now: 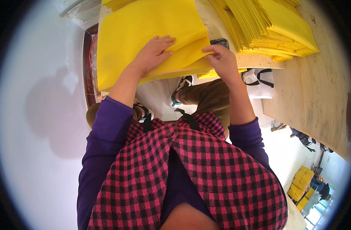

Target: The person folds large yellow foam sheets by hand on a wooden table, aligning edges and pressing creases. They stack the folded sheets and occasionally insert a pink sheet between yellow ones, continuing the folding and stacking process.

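A large yellow sheet of fabric-like material [145,27] lies over the near edge of the wooden table. My left hand [154,53] rests flat on it, fingers stretched out toward the right. At the sheet's right edge, my right hand [220,59] pinches the border between thumb and forefinger. Between the two hands the material rises in a shallow fold. Behind my right hand a small dark patterned object [220,43] is partly covered; its kind cannot be made out.
Stacks of folded yellow pieces [275,30] stand on the wooden table [309,84] to the right. A white bag with dark straps [259,84] is below the tabletop. A white wall [37,115] bounds the left side. Far right, a person [321,188] is near yellow bundles [301,182].
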`<state>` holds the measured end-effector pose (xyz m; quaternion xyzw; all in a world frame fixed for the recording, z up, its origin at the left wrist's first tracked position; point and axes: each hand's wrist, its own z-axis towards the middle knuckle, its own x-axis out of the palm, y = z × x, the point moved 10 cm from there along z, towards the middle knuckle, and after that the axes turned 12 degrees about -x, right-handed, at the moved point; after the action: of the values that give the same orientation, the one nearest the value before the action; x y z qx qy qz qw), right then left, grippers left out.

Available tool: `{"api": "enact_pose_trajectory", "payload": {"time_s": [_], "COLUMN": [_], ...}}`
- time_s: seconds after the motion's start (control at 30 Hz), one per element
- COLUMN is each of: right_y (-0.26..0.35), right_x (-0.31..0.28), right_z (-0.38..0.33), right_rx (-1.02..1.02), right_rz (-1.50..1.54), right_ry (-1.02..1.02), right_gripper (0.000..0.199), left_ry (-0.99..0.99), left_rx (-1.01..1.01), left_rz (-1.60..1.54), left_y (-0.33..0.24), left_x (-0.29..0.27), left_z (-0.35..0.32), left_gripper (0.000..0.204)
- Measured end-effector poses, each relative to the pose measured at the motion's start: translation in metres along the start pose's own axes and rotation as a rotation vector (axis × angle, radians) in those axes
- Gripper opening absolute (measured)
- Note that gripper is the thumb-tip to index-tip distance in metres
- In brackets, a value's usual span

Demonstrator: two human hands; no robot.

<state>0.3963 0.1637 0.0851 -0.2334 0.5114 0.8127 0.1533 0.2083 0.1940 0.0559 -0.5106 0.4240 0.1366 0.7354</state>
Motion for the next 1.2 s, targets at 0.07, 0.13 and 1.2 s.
{"api": "enact_pose_trajectory", "payload": {"time_s": [0.07,0.13,1.2], "right_y": [-0.001,0.004,-0.065], "right_x": [0.001,-0.001,-0.038], "right_z": [0.005,0.011,-0.036], "right_rx": [0.006,-0.05,0.251], "right_rz": [0.039,-0.005,0.044], "right_ry": [-0.032,-0.063,-0.323], "right_gripper": [0.018,0.017,0.019], "left_ry": [-0.001,0.013,0.041], "left_rx": [0.009,0.001,-0.019], "left_rz": [-0.005,0.001,-0.117], "left_y": [-0.001,0.0,-0.005], "left_x": [-0.001,0.0,-0.005], "left_z": [-0.001,-0.001,0.001], "left_gripper": [0.041,0.041,0.047]}}
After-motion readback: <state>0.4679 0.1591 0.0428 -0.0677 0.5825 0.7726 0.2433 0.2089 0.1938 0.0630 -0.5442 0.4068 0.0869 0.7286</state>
